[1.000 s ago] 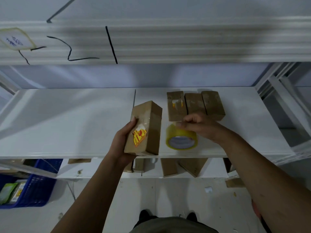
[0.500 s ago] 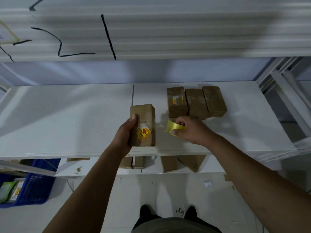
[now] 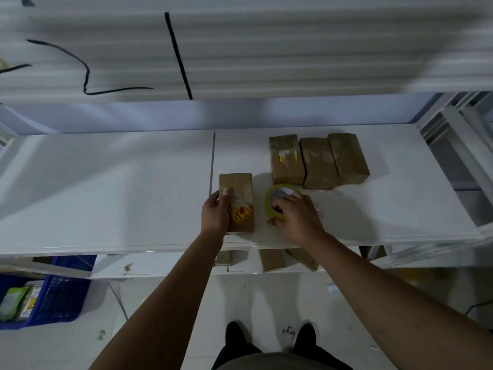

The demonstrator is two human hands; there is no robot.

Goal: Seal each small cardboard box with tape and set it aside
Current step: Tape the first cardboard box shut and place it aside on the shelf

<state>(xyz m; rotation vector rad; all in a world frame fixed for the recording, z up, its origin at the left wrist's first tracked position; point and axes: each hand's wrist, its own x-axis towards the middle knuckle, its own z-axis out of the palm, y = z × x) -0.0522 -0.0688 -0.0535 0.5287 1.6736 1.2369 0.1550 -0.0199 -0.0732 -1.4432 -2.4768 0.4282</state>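
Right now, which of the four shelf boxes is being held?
The lone box left of the tape, gripped by the left hand; the row of three behind lies untouched.

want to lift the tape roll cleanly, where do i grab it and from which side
Pinch the tape roll by its wall, fingers in the hole, thumb on the outer near side, coming from above. It lies flat, hole up, and three boxes crowd its far side.

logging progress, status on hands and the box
Left hand holds cardboard box flat on shelf. Right hand grips yellow tape roll beside it. Three boxes behind, not in the way.
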